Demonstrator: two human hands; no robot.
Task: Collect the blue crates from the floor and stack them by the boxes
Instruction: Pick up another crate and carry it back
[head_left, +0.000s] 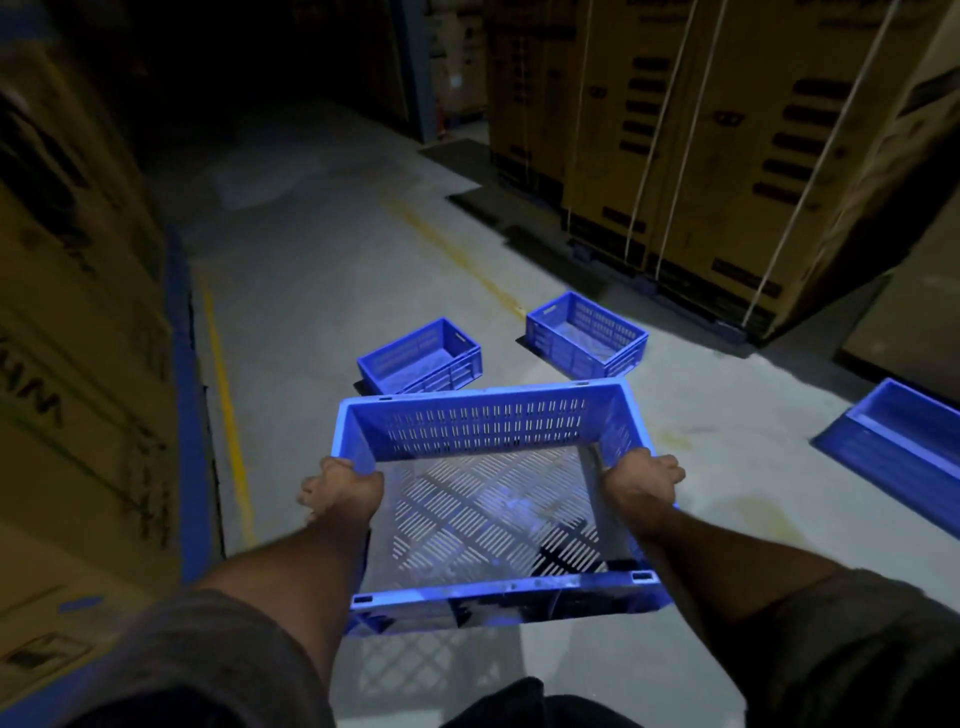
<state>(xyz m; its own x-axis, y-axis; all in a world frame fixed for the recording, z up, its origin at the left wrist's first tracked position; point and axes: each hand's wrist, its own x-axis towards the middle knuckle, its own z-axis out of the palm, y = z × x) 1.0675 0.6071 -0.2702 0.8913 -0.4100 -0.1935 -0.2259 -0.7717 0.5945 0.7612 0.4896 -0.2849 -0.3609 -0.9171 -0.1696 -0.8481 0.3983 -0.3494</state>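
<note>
Head view looks down into a blue slatted crate (488, 499) held off the floor (322, 249), open side up. Left hand (340, 491) curls its grip over the left rim; right hand (641, 480) grips the right rim likewise. Beyond it, two more blue crates (421, 358) (587, 335) sit on the floor, apart. Another blue crate (898, 447) lies at right. Strapped cardboard boxes (727, 130) stand behind.

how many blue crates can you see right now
4: one held crate gripped by the left hand and right hand, two on the floor ahead, one cut off at the right edge. Others may be hidden.
</note>
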